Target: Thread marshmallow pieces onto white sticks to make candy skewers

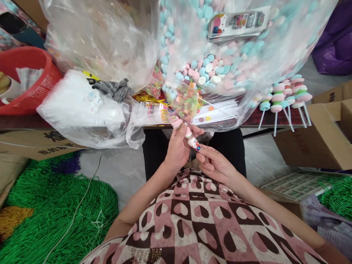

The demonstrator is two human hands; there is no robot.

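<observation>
holding pink candy [188, 133]: left hand [177, 149], fingers closed round its middle; right hand [216, 161], fingers pinching its near end.

top [214, 220]: checked dusty pink, cream and dark brown, two-tone hearts [200, 211] set in the squares | patch [145, 253]: gold-toned dots, left side | trousers [229, 148]: black | forearms [143, 198]: bare | left hand [178, 148], right hand [217, 161]: bare

I hold a short row of pink candies [188, 132], mid-view, slanting from eleven o'clock to five, its five-o'clock end in colourfully printed wrapping [194, 143].
</observation>
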